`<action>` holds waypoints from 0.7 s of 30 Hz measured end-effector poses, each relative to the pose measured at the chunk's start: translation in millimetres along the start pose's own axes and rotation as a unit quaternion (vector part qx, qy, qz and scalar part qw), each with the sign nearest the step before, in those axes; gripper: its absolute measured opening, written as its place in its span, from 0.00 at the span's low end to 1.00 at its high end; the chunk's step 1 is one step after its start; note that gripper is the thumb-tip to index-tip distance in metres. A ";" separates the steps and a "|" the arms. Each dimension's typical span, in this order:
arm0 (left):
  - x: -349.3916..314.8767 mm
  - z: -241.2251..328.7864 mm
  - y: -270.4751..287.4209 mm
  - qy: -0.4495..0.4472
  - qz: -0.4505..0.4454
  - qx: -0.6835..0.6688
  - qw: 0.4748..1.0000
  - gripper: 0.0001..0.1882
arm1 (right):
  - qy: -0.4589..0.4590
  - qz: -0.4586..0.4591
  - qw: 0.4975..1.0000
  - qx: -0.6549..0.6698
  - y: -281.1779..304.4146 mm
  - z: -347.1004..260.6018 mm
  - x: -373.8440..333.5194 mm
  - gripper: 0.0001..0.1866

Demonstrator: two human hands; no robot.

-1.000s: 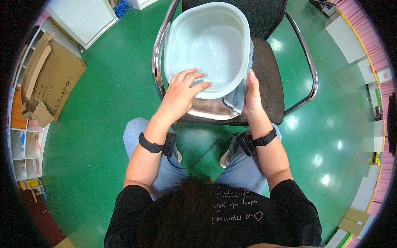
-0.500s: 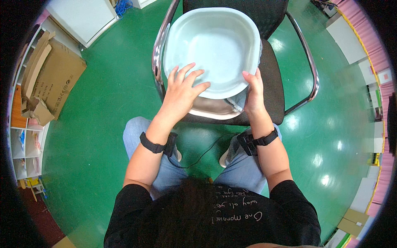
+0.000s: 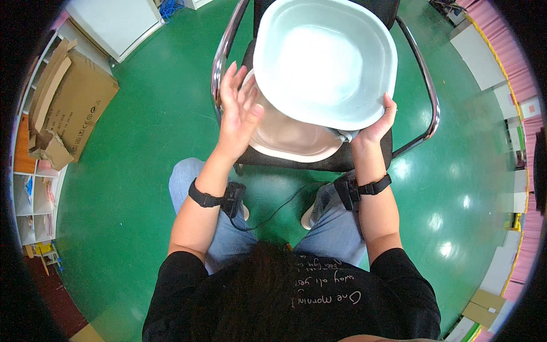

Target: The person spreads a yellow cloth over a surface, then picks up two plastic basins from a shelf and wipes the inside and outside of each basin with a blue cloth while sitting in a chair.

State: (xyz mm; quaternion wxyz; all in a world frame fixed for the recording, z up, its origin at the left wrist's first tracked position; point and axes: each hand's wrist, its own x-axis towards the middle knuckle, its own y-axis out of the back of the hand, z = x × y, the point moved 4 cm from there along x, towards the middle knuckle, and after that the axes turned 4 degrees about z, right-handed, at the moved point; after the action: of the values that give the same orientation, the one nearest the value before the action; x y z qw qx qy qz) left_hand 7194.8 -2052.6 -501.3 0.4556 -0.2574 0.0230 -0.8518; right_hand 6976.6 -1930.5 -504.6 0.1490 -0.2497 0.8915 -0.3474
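Note:
A pale blue plastic basin [image 3: 376, 68] is tilted above the chair, its inside facing up. My right hand [image 3: 373, 126] grips its near right rim, thumb on top and the other fingers hidden beneath. Bluish cloth with a lacy edge [image 3: 345, 135] peeks out under that rim; whether my fingers also hold it, I cannot tell. My left hand [image 3: 239, 114] is open, fingers apart, beside the blue basin's left edge. Under it, a beige-pink basin [image 3: 296, 149] rests on the seat, partly covered by the blue one.
The black chair [image 3: 376, 149] has curved chrome armrests [image 3: 424, 85] on both sides. A torn cardboard box [image 3: 85, 102] stands at the left by a white shelf [image 3: 34, 199]. A thin cable [image 3: 279, 215] runs between my legs over the green floor [image 3: 142, 114].
The blue basin has shifted right and away from me in my right hand, exposing more of the beige-pink basin. My left hand has come off the blue basin and turned to the left.

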 end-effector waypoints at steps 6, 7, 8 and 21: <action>-1.8 -0.9 3.2 0.100 0.005 -0.089 0.991 0.42 | -0.040 -0.017 0.999 -0.018 0.5 6.1 -4.6 0.33; -2.8 -1.6 4.9 0.112 0.022 -0.111 0.987 0.39 | -0.036 -0.029 0.998 -0.030 -2.0 7.6 -6.0 0.33; -4.3 -2.3 6.2 0.125 0.039 -0.133 0.982 0.37 | -0.032 -0.042 0.998 -0.043 -3.6 8.3 -6.8 0.33; -11.9 -13.7 10.4 0.145 -0.012 -0.089 0.985 0.46 | 0.053 0.011 0.995 -0.086 13.3 9.7 13.9 0.16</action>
State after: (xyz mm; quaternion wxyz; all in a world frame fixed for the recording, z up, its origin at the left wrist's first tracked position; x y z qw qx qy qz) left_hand 7201.8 -2051.9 -521.0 0.4123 -0.1705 0.1613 -0.8803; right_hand 6964.7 -1935.1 -522.0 0.0833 -0.2328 0.9276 -0.2801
